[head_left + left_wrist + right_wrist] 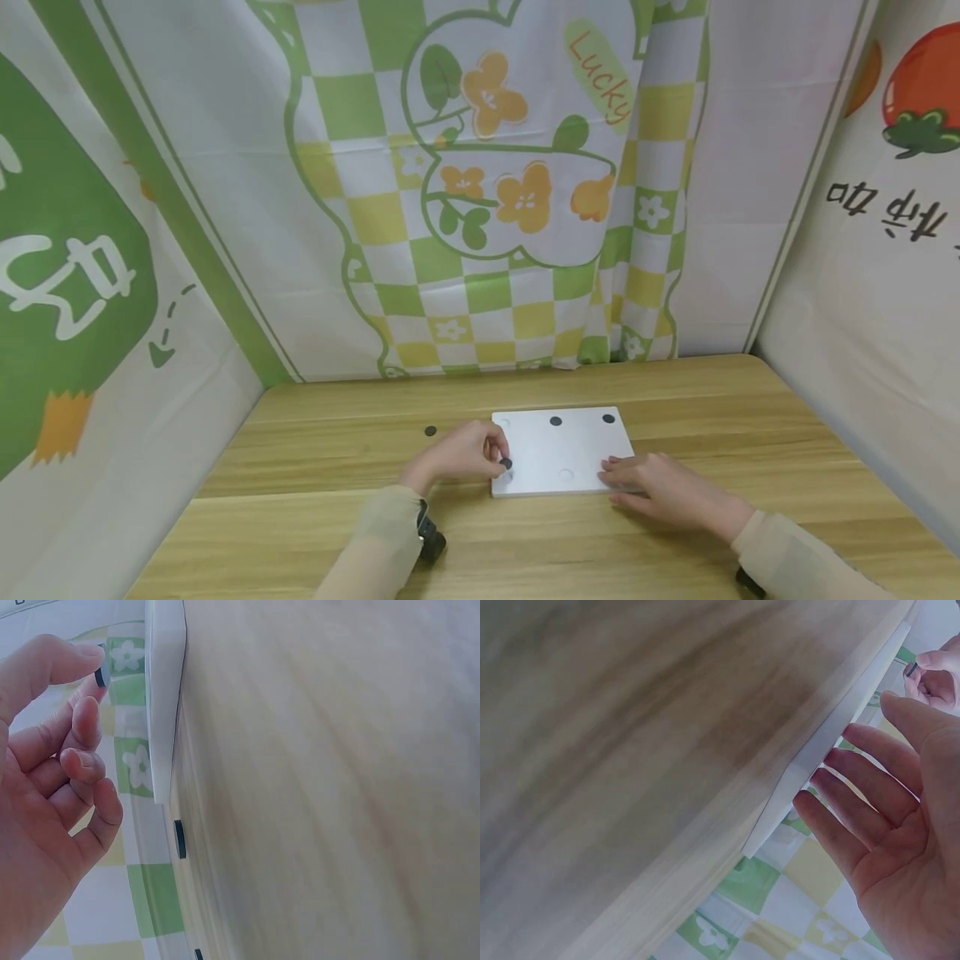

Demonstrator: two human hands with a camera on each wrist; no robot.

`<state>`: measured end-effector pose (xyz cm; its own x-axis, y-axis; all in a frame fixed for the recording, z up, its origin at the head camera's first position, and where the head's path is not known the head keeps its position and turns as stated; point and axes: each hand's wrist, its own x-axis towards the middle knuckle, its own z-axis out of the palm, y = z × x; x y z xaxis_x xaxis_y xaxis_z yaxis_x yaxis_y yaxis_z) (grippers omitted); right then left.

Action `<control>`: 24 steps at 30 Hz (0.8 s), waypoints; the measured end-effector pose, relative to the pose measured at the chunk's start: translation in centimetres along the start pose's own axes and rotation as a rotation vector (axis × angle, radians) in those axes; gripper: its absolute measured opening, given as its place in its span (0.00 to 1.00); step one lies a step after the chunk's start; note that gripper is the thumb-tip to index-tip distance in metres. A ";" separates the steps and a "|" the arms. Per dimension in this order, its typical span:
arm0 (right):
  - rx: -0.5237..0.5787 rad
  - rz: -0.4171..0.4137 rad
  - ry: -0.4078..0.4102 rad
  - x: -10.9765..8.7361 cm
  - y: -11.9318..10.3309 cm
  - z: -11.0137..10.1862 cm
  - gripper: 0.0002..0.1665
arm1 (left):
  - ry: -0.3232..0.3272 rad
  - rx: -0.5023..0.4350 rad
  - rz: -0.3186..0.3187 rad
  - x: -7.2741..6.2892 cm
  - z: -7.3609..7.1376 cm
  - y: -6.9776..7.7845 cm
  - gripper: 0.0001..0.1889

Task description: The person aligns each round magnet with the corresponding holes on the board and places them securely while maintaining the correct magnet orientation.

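Note:
A white rectangular board (534, 454) lies flat on the table, with round pale marks along its left and near sides. My left hand (467, 452) pinches a small black disc (103, 666) between thumb and index finger, just above the board's near left corner. The fingers of my right hand (663, 487) rest on the board's near right corner; in the right wrist view they are fairly straight and hold nothing. One black disc (556, 421) sits at the middle of the board's far side. Another black disc (608, 418) sits at its far right corner.
A loose black disc (431, 431) lies on the wooden table (337, 454) left of the board. The left wrist view shows two discs on the table, a nearer disc (180, 838) and a partly cut-off disc (198, 954). Printed curtains (495, 308) enclose the table.

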<state>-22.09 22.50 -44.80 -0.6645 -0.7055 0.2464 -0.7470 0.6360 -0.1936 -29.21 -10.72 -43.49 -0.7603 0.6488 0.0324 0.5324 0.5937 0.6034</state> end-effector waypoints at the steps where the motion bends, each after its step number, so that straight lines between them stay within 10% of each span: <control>1: 0.001 0.000 -0.001 0.0 0.0 0.0 0.18 | -0.002 -0.003 0.001 0.1 0.0 0.1 0.06; 24: 0.003 0.001 -0.001 0.0 0.3 0.1 0.18 | -0.024 -0.017 0.034 2.6 1.3 1.1 0.06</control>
<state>-22.32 22.63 -44.98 -0.6654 -0.7051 0.2450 -0.7463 0.6359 -0.1969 -30.11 -7.77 -43.76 -0.7328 0.6796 0.0341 0.5510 0.5632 0.6158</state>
